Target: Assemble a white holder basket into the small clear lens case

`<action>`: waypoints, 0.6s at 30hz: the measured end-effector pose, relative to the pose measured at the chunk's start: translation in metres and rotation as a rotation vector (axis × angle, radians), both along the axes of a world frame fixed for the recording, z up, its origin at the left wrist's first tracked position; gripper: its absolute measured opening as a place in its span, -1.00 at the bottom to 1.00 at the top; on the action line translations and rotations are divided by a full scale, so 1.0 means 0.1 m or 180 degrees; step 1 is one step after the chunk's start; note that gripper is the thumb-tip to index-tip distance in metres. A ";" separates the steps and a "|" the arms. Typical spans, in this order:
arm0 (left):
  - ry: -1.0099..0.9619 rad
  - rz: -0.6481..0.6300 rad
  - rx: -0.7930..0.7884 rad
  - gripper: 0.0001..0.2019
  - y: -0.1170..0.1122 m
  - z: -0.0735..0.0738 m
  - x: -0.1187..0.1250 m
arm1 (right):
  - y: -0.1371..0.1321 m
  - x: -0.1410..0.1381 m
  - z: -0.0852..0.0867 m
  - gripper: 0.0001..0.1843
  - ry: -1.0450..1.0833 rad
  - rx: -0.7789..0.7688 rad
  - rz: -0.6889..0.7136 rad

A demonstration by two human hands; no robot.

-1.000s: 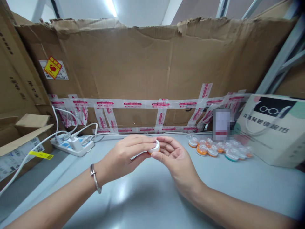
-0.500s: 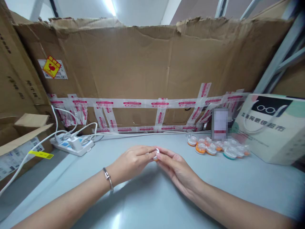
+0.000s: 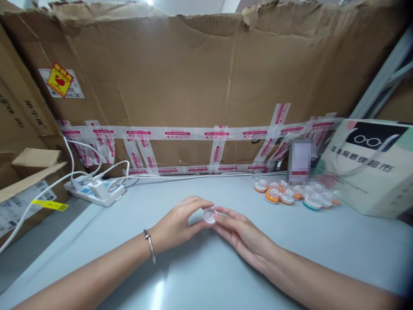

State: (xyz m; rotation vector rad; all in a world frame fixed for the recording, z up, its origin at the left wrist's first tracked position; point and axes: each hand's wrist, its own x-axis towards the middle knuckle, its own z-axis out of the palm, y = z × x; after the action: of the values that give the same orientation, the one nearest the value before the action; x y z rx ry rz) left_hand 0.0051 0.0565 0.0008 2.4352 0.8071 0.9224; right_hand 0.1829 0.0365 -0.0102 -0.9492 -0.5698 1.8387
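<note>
My left hand [image 3: 176, 224] and my right hand [image 3: 241, 234] meet low over the grey table [image 3: 200, 275], near its middle. Between their fingertips sits a small round white cap [image 3: 209, 215]. The left thumb and fingers pinch it from the left, and the right fingertips touch it from the right. A metal bracelet [image 3: 150, 245] circles my left wrist. To the right lies a cluster of several small round cases [image 3: 292, 194] with clear tops and orange or teal rims.
A taped cardboard wall [image 3: 206, 94] closes the back. A white power strip [image 3: 95, 191] with plugs and cables lies at back left beside an open carton [image 3: 22, 189]. A printed white box [image 3: 371, 168] stands at the right, with a metal rack behind.
Both hands have dropped from above the table to just over its surface, still together on the small cap. The view has tilted slightly downward.
</note>
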 end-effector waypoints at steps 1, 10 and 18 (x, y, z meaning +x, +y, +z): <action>0.0011 -0.0020 -0.0008 -0.69 0.00 0.00 0.00 | 0.00 0.01 0.00 -0.57 -0.0042 -0.0038 0.0002; -0.0204 0.0043 -0.0118 -0.70 -0.11 0.03 0.07 | 0.05 0.00 0.00 -0.62 0.0091 0.0223 0.0457; -0.0716 0.0162 0.0123 -0.71 -0.26 0.07 0.16 | 0.01 0.06 0.06 -0.63 0.0445 0.0553 0.0862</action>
State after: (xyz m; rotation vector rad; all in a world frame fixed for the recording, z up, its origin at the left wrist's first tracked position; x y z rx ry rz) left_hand 0.0208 0.0309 0.0082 2.2985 0.7790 1.2156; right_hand 0.1886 0.0374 -0.0042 -0.6462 -0.7871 2.0377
